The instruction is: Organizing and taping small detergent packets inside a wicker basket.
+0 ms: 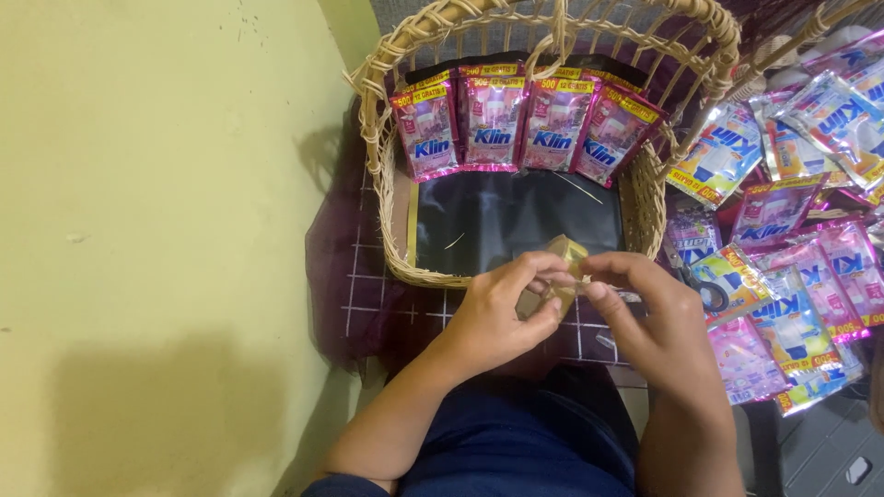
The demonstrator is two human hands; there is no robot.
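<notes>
My left hand (505,311) and my right hand (646,308) meet just in front of a wicker basket (398,147). Together they pinch a small roll of clear yellowish tape (564,260), fingertips of both hands on it. The basket has a black lining (516,221) on its floor. Several pink sachets (520,120) stand in a row against its far wall.
A heap of loose pink and blue sachets (792,258) lies to the right of the basket, with black scissors (704,290) partly under them. A dark purple cloth (345,267) covers the tiled floor under the basket. A pale yellow wall (157,239) fills the left.
</notes>
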